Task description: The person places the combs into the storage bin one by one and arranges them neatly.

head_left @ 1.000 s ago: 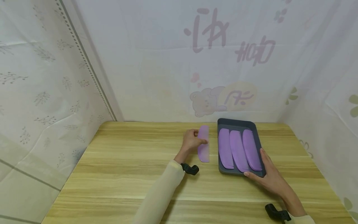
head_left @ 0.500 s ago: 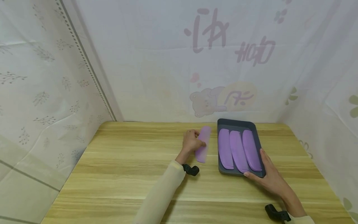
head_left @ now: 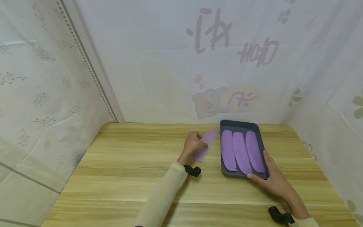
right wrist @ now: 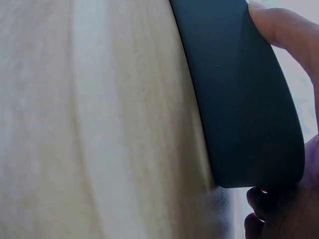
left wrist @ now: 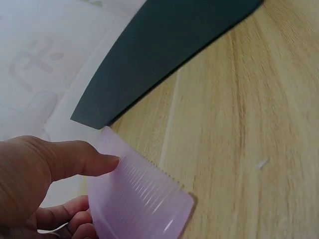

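A translucent purple comb is pinched between the thumb and fingers of my left hand, just left of a dark grey tray. In the left wrist view the thumb lies across the face of the comb, and its toothed edge points toward the table. Three more purple combs lie side by side inside the tray, a left one, a middle one and a right one. My right hand grips the tray's near right corner, thumb on the front rim and fingers along the right side.
The wooden table reaches back to a printed cloth that hangs behind it. More cloth hangs at the left and right sides. A small white speck lies on the wood in the left wrist view.
The comb in my left hand has turned clockwise, its far end swinging right toward the tray and its near end left. My right hand and the tray have stayed in place.
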